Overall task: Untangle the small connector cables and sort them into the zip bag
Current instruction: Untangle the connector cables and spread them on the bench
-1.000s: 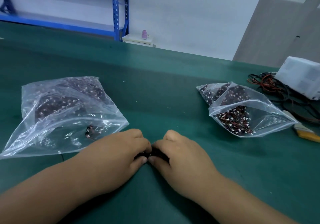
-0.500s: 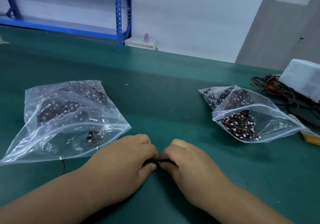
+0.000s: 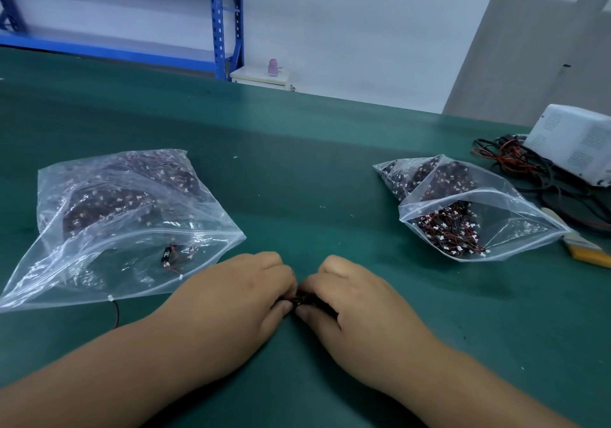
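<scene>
My left hand and my right hand meet knuckle to knuckle on the green mat, both pinching a small dark connector cable that is mostly hidden under the fingers. A large clear zip bag lies open-mouthed to the left, holding packed bundles of cables and a few loose ones near its mouth. A second open zip bag to the right holds a tangle of red-black cables with white plugs. One loose cable lies just outside the left bag's mouth.
The green table mat stretches ahead. At the far right stand a white box, a heap of black and red wires and a yellow-handled tool. Blue shelving is behind the table.
Both hands stay together on the small cable, with only slight finger movement. The view has shifted a little, so everything sits lower in the frame.
</scene>
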The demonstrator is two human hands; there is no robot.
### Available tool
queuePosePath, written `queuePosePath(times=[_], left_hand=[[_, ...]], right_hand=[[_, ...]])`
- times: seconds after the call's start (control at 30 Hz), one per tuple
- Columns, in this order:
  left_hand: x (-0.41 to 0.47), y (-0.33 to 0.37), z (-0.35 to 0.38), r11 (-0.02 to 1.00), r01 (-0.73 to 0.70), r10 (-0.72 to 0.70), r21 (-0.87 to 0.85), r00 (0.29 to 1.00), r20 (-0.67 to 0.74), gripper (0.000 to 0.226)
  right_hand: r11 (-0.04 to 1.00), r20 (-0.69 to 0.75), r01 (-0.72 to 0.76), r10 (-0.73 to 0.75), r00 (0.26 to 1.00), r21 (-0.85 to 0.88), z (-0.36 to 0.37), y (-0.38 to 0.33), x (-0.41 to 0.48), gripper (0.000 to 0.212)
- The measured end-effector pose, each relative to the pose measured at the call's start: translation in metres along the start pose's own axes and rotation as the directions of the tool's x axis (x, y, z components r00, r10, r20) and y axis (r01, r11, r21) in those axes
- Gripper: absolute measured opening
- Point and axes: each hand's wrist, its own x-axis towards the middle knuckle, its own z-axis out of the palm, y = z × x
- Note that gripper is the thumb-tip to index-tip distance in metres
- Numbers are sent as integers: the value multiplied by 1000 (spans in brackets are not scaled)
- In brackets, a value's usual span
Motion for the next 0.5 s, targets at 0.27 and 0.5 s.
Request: queuePosePath(times=[0.27, 0.5], left_hand=[[0, 2, -1, 1000, 9, -9, -26, 1000, -9, 14], [0, 2, -3, 999, 6, -6, -54, 1000, 3, 15]], right_hand=[[999, -27, 32, -32, 999, 0, 0, 1, 0, 15], [996, -54, 65, -61, 997, 57, 0, 2, -1, 12]])
